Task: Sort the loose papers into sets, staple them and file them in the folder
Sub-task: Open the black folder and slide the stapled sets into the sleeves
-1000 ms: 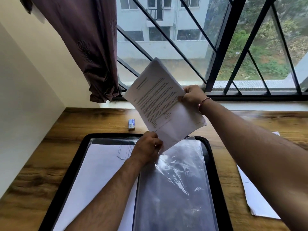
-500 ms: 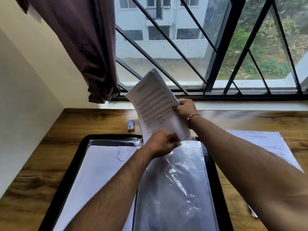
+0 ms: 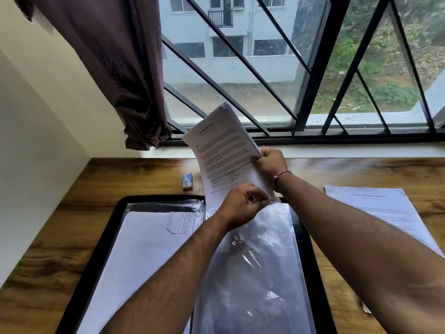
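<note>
Our right hand (image 3: 271,162) grips 1 set (image 3: 221,150) by its edge, upright above the folder (image 3: 308,266); our left hand (image 3: 240,206) pinches the mouth of the right sleeve (image 3: 260,273); the left sleeve (image 3: 144,249) already holds sheets; we judge filing partway done, since more papers (image 3: 375,208) lie on the table (image 3: 120,174).

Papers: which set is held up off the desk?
The printed set gripped by the right hand, tilted above the folder. The loose sheets on the right lie flat on the desk; a filed sheet lies in the folder.

One folder (image 3: 108,237), one held paper set (image 3: 224,153), one desk paper set (image 3: 380,208), one box (image 3: 187,181), perhaps staples.
</note>
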